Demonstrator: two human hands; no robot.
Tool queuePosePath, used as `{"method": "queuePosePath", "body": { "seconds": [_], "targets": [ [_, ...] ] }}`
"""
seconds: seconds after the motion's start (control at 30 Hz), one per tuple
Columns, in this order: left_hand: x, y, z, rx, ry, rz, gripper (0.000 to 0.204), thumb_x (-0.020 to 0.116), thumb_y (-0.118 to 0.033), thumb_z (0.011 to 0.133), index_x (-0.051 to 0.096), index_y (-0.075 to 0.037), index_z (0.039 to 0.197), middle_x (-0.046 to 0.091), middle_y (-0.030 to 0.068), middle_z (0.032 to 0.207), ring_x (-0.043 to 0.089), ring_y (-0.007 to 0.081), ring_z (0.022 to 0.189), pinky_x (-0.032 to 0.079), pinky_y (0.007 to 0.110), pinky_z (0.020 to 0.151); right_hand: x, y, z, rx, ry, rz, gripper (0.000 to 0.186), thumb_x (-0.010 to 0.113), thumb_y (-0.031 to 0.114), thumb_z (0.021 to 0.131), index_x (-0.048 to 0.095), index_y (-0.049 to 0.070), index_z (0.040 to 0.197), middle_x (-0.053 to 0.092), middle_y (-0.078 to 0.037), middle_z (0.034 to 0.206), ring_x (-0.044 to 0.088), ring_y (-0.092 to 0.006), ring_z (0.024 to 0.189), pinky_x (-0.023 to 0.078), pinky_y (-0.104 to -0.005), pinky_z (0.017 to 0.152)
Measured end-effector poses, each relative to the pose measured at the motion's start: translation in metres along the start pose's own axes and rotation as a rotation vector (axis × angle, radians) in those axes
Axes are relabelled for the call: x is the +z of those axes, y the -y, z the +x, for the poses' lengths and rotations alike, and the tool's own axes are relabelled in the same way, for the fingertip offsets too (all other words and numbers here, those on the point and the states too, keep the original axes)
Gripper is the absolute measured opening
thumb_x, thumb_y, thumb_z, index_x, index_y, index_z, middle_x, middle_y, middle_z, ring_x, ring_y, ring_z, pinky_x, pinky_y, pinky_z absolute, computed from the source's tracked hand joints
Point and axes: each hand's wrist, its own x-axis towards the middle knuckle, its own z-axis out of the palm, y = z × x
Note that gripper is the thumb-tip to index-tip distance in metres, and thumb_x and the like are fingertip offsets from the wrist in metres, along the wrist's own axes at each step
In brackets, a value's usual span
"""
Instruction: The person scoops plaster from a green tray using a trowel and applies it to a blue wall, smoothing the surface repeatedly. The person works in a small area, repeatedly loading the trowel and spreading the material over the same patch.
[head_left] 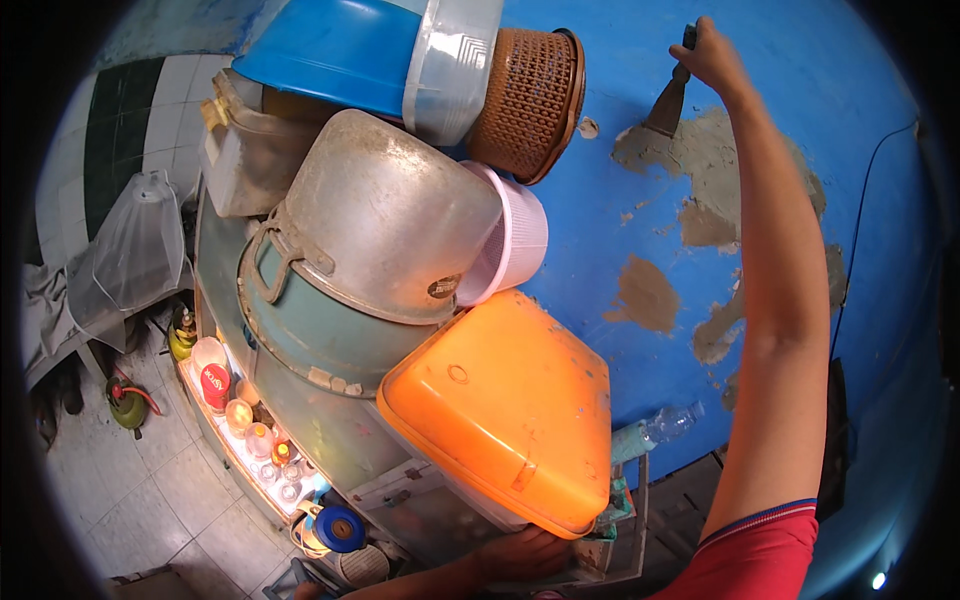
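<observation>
My right arm, in a red sleeve, reaches up the blue wall (640, 220). At its end my right hand (714, 58) is closed round the handle of a putty knife (667, 102). The blade points down, its wide edge at a grey plaster patch (720, 165). Further grey patches lie lower on the wall, one of them a separate brown-grey patch (645, 295). Low in the view my left hand (527, 553) is at the bottom edge of an orange plastic container (500, 400). Its fingers look curled, and what they grip is in shadow.
Beside the wall are stacked a large metal pot (390, 210), a green basin (330, 320), a pink basket (525, 235), a brown woven basket (525, 100) and a blue tub (330, 55). A plastic bottle (675, 422) lies near the wall. A black cable (855, 240) hangs at right.
</observation>
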Motion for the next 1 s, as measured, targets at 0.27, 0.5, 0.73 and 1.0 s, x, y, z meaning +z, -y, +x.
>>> {"method": "queuePosePath", "body": {
  "seconds": [0.27, 0.5, 0.73, 1.0],
  "targets": [
    [-0.002, 0.0, 0.005, -0.016, 0.011, -0.002, 0.021, 0.06, -0.021, 0.084, 0.063, -0.007, 0.099, 0.063, 0.0113, 0.113, 0.063, 0.0235, 0.105, 0.048, 0.04, 0.101, -0.026, -0.018, 0.011, 0.177, -0.053, -0.008, 0.05, 0.076, 0.044, 0.078, 0.065, -0.002, 0.092, 0.071, -0.021, 0.087, 0.07, -0.0367, 0.083, 0.054, -0.0453, 0.075],
    [-0.005, 0.002, 0.009, -0.034, -0.009, -0.016, 0.021, 0.059, -0.022, 0.084, 0.063, -0.007, 0.099, 0.064, 0.0112, 0.112, 0.063, 0.0226, 0.104, 0.049, 0.038, 0.099, -0.025, 0.0, -0.02, 0.536, 0.228, 0.189, 0.046, 0.076, 0.046, 0.077, 0.073, 0.001, 0.083, 0.074, -0.016, 0.086, 0.072, -0.0311, 0.088, 0.055, -0.0429, 0.083],
    [-0.01, -0.001, 0.012, -0.069, -0.005, 0.004, 0.018, 0.06, -0.022, 0.085, 0.064, -0.009, 0.097, 0.065, 0.0072, 0.112, 0.064, 0.0198, 0.103, 0.05, 0.035, 0.097, -0.011, -0.04, -0.044, 0.766, 0.11, 0.201, 0.072, 0.073, 0.043, 0.078, 0.054, -0.01, 0.123, 0.071, -0.022, 0.105, 0.067, -0.0344, 0.105, 0.053, -0.0409, 0.091],
    [-0.014, 0.004, 0.014, -0.064, -0.002, 0.026, 0.012, 0.068, -0.023, 0.085, 0.067, -0.015, 0.094, 0.068, 0.0012, 0.104, 0.068, 0.0154, 0.094, 0.054, 0.029, 0.08, -0.04, -0.075, -0.087, 0.866, 0.036, 0.225, 0.075, 0.073, 0.047, 0.075, 0.055, -0.011, 0.119, 0.073, -0.017, 0.087, 0.071, -0.0306, 0.084, 0.056, -0.0383, 0.081]
  ]
}}
